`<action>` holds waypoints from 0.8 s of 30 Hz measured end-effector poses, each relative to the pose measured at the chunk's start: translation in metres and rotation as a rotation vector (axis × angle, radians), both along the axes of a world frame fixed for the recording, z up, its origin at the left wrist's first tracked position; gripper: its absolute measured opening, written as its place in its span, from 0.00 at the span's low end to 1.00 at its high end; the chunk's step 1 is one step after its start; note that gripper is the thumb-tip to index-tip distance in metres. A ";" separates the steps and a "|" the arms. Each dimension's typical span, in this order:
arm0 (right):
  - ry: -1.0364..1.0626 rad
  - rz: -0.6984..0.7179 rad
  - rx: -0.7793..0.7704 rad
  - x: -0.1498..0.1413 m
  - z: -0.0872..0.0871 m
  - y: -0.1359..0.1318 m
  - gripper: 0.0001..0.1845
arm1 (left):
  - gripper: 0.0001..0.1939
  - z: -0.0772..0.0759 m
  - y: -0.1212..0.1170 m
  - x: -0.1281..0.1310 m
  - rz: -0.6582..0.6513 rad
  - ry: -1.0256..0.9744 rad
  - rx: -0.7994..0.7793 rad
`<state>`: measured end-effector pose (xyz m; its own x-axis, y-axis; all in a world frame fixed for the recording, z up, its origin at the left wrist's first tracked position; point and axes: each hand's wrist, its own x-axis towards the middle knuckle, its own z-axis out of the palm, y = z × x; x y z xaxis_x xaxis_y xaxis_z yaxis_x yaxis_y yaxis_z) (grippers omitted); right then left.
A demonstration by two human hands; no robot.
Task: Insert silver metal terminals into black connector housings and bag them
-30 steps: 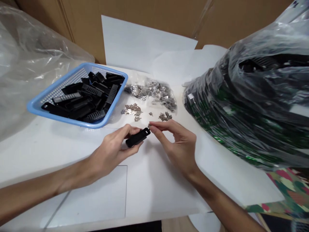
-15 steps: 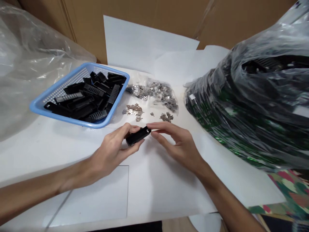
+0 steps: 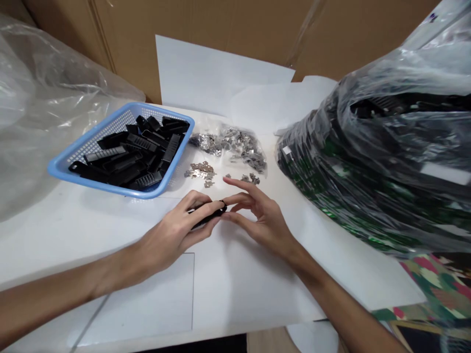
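Note:
A slim black plastic casing (image 3: 220,212) is held just above the white table by my left hand (image 3: 171,228), whose fingers close over its top and thumb lies along the near side. At the casing's right end, the thumb and middle finger of my right hand (image 3: 265,218) pinch, while the index finger sticks up off it. Fingers cover much of the casing, and no metal piece shows between them. Just beyond my hands lie a pile of small flat metal plates (image 3: 201,171) and a smaller heap of metal pieces (image 3: 253,179).
A blue basket (image 3: 106,187) full of similar black casings (image 3: 142,143) stands on the left. Behind the piles sit clear bags of metal parts (image 3: 241,144). A large plastic sack (image 3: 353,162) bulges on the right. Cardboard (image 3: 228,24) backs the white table (image 3: 253,299).
The small metal piece earlier pinched by my right hand at the casing's end is no longer visible. My left fingers have moved over the casing's top; my right index finger has lifted away.

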<state>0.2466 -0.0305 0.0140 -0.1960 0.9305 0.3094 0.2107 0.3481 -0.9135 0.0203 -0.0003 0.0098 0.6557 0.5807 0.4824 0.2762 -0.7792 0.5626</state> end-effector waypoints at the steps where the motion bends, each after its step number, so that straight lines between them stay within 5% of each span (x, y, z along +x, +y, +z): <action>1: -0.010 -0.004 0.000 0.000 0.000 0.000 0.30 | 0.21 0.000 0.001 -0.001 -0.016 0.009 -0.012; 7: 0.001 0.013 0.015 -0.001 0.002 0.001 0.30 | 0.27 0.004 0.007 -0.008 -0.096 0.068 -0.054; 18: 0.075 0.017 -0.024 -0.007 0.000 0.000 0.28 | 0.20 0.005 0.012 -0.013 -0.145 0.079 -0.021; 24: 0.012 -0.052 0.073 -0.015 -0.004 -0.001 0.25 | 0.15 0.006 0.013 -0.009 -0.020 -0.038 -0.050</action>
<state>0.2313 -0.0314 0.0097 -0.1436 0.9143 0.3788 0.2194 0.4027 -0.8887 0.0117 0.0123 0.0153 0.6492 0.5916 0.4780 0.2388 -0.7553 0.6103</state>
